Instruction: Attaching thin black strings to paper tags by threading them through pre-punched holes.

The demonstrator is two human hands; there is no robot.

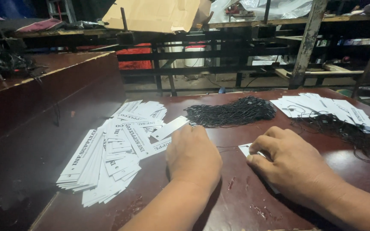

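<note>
My left hand (pixel 193 156) rests knuckles-up on the dark red table (pixel 236 205), its fingers on the right edge of a spread pile of white paper tags (pixel 112 149). My right hand (pixel 290 164) presses down on a single white tag (pixel 244 149), most of it hidden under the fingers. A thin black string (pixel 226 148) runs between the two hands. A bundle of black strings (pixel 232 112) lies just beyond the hands.
A second heap of white tags (pixel 322 107) with tangled black strings (pixel 343 128) lies at the right. A raised dark wooden ledge (pixel 52 85) borders the left. Black metal racks (pixel 202 55) and torn cardboard (pixel 155 15) stand behind the table.
</note>
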